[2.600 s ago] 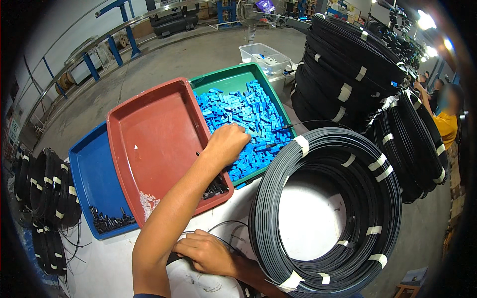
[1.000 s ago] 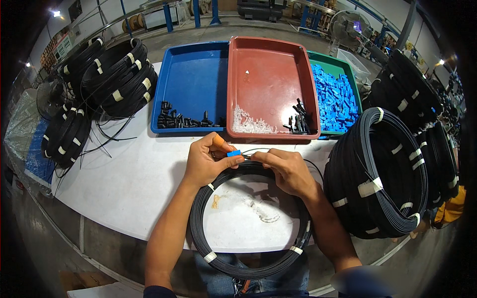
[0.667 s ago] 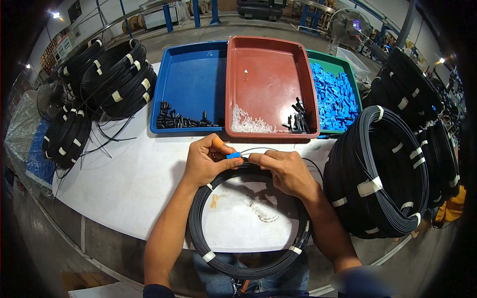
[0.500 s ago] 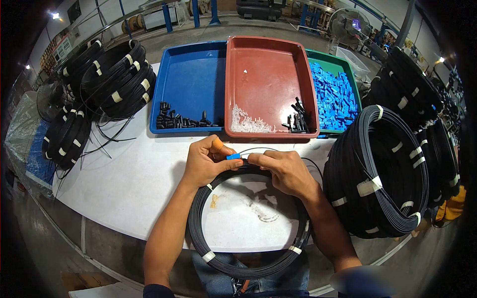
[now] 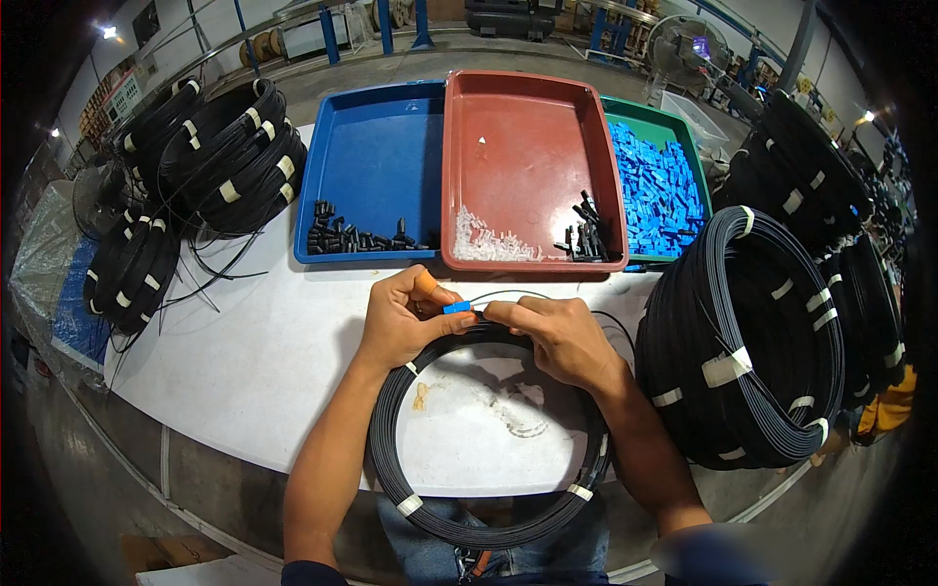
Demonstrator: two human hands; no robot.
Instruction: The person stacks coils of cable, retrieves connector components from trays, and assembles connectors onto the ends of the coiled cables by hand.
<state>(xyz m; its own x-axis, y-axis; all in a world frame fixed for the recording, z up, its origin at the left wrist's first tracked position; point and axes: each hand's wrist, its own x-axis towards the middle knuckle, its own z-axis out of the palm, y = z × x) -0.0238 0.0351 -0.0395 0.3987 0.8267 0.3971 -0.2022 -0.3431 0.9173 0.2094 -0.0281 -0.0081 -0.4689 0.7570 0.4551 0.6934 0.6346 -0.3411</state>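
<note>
Between the thumb and fingers of my left hand [image 5: 405,317] is a small blue connector [image 5: 456,308], with an orange cover on one finger. My right hand [image 5: 552,332] pinches the end of a thin black cable [image 5: 614,320] just to the right of the connector. Whether the cable end sits inside the connector is hidden by my fingertips. Both hands are over the far side of a black cable coil [image 5: 386,459], which is bound with white tape and overhangs the table's near edge.
Beyond my hands stand a blue tray [image 5: 376,127] with black parts, a red tray [image 5: 532,127] with clear and black parts, and a green tray [image 5: 690,146] of blue connectors. Cable coils [image 5: 225,156] are stacked at left; a tall coil stack [image 5: 684,313] rises at right.
The blue connector has shifted and tilted very slightly to the left. My right fingers have moved a touch left too; the coil stays put.
</note>
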